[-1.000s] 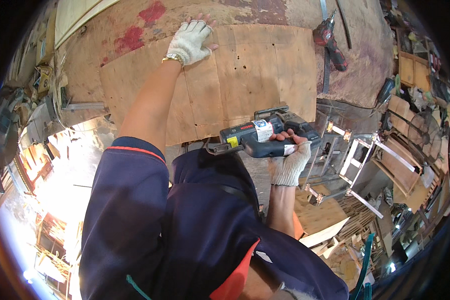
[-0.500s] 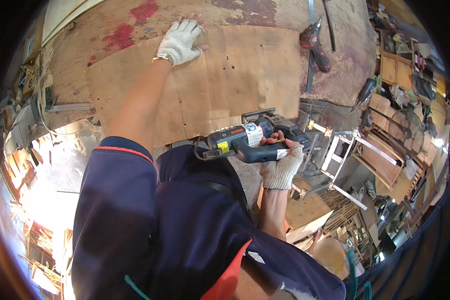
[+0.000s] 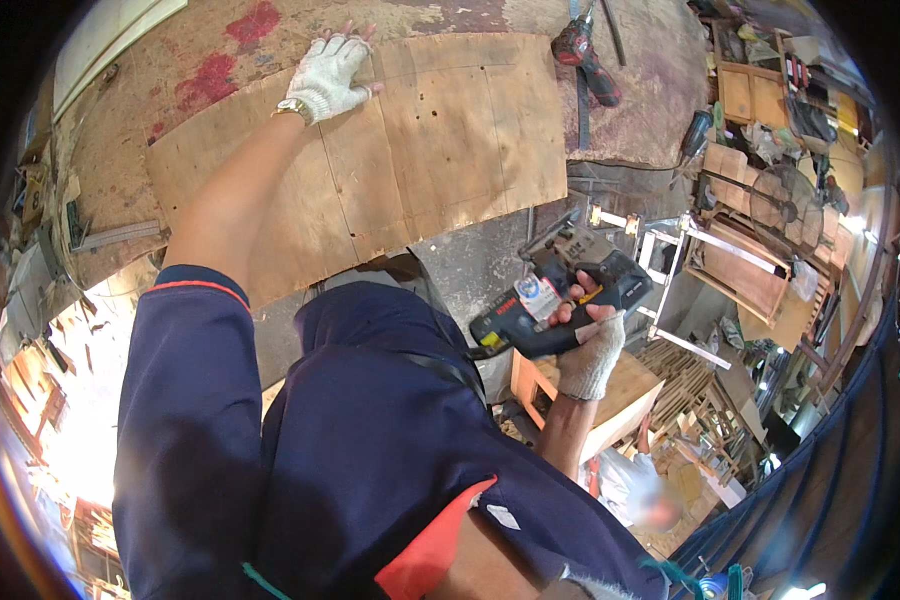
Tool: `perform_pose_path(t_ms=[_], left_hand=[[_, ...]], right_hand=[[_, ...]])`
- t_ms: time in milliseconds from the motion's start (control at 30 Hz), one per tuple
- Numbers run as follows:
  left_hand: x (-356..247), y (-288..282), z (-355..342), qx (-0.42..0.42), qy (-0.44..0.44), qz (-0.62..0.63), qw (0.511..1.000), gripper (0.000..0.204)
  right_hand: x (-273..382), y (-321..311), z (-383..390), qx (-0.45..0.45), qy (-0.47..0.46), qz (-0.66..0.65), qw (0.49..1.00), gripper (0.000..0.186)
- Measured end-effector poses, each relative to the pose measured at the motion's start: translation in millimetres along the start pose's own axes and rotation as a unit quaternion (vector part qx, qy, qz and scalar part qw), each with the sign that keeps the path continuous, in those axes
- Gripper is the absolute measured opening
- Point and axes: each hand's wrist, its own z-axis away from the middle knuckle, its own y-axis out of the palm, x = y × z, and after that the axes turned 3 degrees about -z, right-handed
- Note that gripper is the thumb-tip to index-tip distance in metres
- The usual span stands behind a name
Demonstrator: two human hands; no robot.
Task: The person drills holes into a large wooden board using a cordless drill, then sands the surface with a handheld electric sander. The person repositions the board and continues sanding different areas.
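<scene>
My left hand (image 3: 330, 80), in a white knit glove with bare fingertips, lies flat with fingers spread on the far edge of a thin plywood sheet (image 3: 440, 150). The sheet shows a few pencil-like lines and small dark holes. My right hand (image 3: 588, 345), gloved the same way, is wrapped round the handle of a dark jigsaw (image 3: 530, 315). The jigsaw hangs off the near edge of the sheet, apart from it, its metal base plate tipped toward the bench. Its blade cannot be made out.
The sheet rests on a worn workbench (image 3: 635, 110) with red stains. A red and black cordless drill (image 3: 585, 60) lies at the far right beside a metal ruler (image 3: 583, 115). Beyond stand a metal frame (image 3: 670, 270), a fan (image 3: 785, 195), a wooden box (image 3: 610, 390) and another person (image 3: 630, 485).
My right hand has brought the jigsaw right and nearer, away from the sheet's edge, and turned it. My left hand stays flat on the sheet. The whole view has shifted slightly.
</scene>
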Motion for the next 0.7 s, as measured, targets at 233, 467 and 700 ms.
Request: perform_pose_path(t_ms=[233,467,700], left_hand=[[-25.9,-5.6,21.8,0.037,0.115,0.041,0.992,0.082],[-42.7,15.7,41.0,-0.042,0.234,0.072,0.969,0.068],[-33.2,26.5,34.5,-0.146,-0.323,-0.104,0.929,0.062]], right_hand=[[27.6,-24.4,20.9,0.017,-0.084,0.215,0.973,0.050],[57.6,-31.9,-12.6,0.143,-0.014,0.314,0.938,0.036],[87.3,1.1,-92.6,0.346,-0.163,0.637,0.669,0.032]])
